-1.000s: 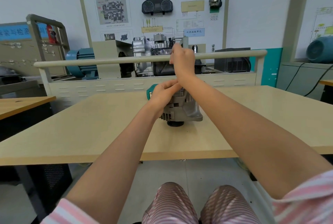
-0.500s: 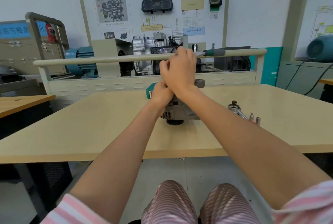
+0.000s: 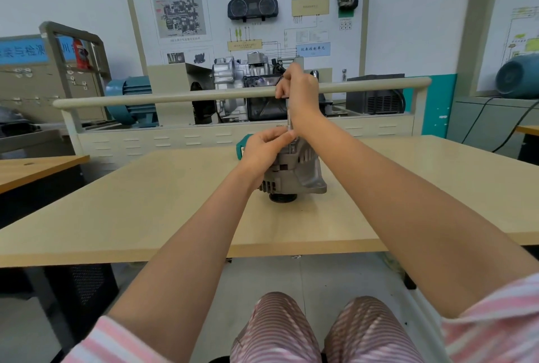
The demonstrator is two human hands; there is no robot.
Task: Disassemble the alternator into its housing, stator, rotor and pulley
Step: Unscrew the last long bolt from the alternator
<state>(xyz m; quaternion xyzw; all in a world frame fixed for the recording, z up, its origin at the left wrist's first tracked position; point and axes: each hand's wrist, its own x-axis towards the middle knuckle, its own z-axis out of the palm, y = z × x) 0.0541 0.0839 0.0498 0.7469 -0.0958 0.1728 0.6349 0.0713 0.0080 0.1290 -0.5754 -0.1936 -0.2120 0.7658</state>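
- Alternator point(image 3: 297, 171) stands pulley-down on a tan table point(image 3: 145, 202).
- Left hand point(image 3: 262, 148) grasps its top.
- Right hand point(image 3: 299, 91) grips an upright thin metal tool point(image 3: 289, 117) above it.

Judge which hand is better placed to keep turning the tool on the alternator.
Right. The right hand grips the upright tool from above the alternator, while the left hand pinches near its tip, steadying.
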